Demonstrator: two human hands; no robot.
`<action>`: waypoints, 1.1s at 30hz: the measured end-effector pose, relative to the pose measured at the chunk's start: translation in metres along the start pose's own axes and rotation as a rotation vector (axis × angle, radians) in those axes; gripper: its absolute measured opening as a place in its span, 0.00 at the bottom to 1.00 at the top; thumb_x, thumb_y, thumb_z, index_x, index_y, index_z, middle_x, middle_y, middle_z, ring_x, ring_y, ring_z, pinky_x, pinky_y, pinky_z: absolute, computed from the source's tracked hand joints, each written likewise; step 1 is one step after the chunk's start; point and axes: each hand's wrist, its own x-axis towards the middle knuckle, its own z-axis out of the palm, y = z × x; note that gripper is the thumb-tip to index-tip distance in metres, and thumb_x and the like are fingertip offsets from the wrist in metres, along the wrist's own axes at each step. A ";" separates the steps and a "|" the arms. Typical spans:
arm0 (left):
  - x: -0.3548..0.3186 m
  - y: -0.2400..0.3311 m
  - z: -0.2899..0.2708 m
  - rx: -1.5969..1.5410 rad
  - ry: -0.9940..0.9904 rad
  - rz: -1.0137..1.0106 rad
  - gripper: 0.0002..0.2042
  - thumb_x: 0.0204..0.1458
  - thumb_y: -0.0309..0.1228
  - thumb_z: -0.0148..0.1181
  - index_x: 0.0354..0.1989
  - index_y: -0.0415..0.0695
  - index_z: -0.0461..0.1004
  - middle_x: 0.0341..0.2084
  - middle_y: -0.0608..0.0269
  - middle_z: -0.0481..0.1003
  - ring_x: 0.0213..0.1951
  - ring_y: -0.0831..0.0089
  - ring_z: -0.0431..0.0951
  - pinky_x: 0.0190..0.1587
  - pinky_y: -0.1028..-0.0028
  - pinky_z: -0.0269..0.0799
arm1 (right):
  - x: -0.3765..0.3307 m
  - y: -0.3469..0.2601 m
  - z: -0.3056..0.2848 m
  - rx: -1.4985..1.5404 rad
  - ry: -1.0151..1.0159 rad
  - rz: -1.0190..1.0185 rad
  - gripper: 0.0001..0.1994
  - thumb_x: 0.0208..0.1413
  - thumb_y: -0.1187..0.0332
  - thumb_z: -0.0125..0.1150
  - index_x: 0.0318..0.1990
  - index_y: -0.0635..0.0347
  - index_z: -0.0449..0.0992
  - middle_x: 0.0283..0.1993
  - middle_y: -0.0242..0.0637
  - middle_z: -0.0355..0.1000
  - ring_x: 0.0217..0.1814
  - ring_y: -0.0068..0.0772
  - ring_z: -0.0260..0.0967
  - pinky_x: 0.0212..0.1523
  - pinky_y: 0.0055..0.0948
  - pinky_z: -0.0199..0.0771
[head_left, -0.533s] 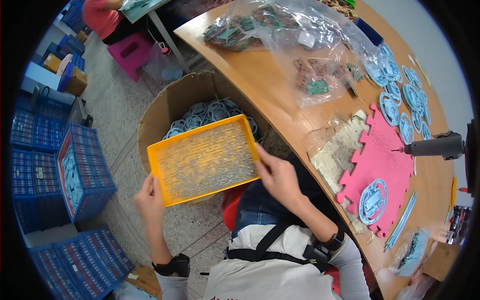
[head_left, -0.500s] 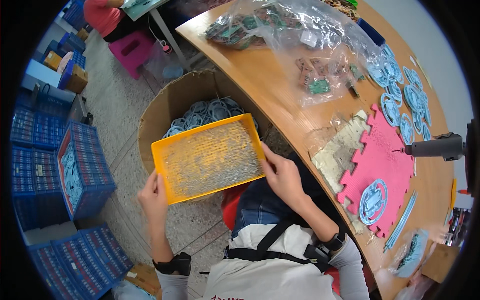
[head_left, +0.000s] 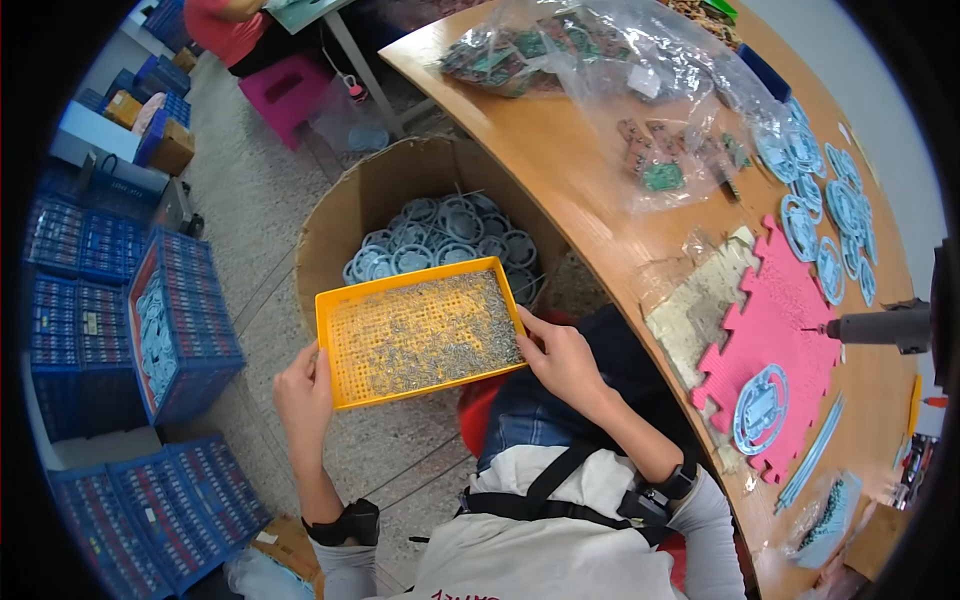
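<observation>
My left hand (head_left: 303, 392) has its thumb and bent fingers closed around the left side of a shallow rectangular tray of yellow plastic (head_left: 400, 285), near the lower corner. My right hand (head_left: 562, 360) pinches the opposite side, also near the lower corner; some of its fingertips go out of sight behind the edge, so I cannot tell how they lie there. The tray is in the air before my body, and in my view it covers the near part of a wide round bin of brown cardboard (head_left: 325, 235). On its bottom lie many small silvery metal pieces (head_left: 440, 345); they are thicker toward the right and lower sides, and at the upper left the yellow grid shows through.

In the bin there is a heap of light-blue plastic ring-shaped parts (head_left: 455, 222). At my right stands a wooden table with curved look (head_left: 540, 140). On it a pink foam mat with jigsaw edges (head_left: 785, 325) carries one light-blue oval part (head_left: 762, 410), and the tip of a dark grey cylindrical power tool (head_left: 885, 327) reaches over this mat.
</observation>
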 end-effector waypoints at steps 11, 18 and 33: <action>0.004 0.039 -0.008 0.050 0.011 0.111 0.10 0.54 0.29 0.55 0.39 0.39 0.79 0.16 0.47 0.73 0.18 0.57 0.75 0.23 0.63 0.66 | -0.003 0.014 -0.002 -0.001 -0.027 0.069 0.16 0.56 0.69 0.53 0.53 0.61 0.71 0.28 0.50 0.75 0.30 0.52 0.73 0.32 0.43 0.72; -0.018 0.019 -0.017 -0.008 0.150 0.110 0.11 0.55 0.28 0.56 0.44 0.38 0.78 0.11 0.51 0.67 0.11 0.71 0.66 0.17 0.71 0.59 | 0.000 -0.003 -0.006 -0.019 0.027 -0.008 0.17 0.56 0.70 0.55 0.53 0.64 0.69 0.29 0.51 0.75 0.30 0.54 0.73 0.31 0.45 0.72; -0.024 0.004 0.006 -0.234 0.289 0.081 0.13 0.58 0.24 0.55 0.49 0.34 0.75 0.12 0.69 0.65 0.16 0.88 0.60 0.18 0.79 0.56 | -0.001 -0.021 -0.017 -0.048 0.155 -0.129 0.18 0.55 0.73 0.56 0.55 0.59 0.67 0.26 0.48 0.73 0.28 0.51 0.73 0.27 0.43 0.71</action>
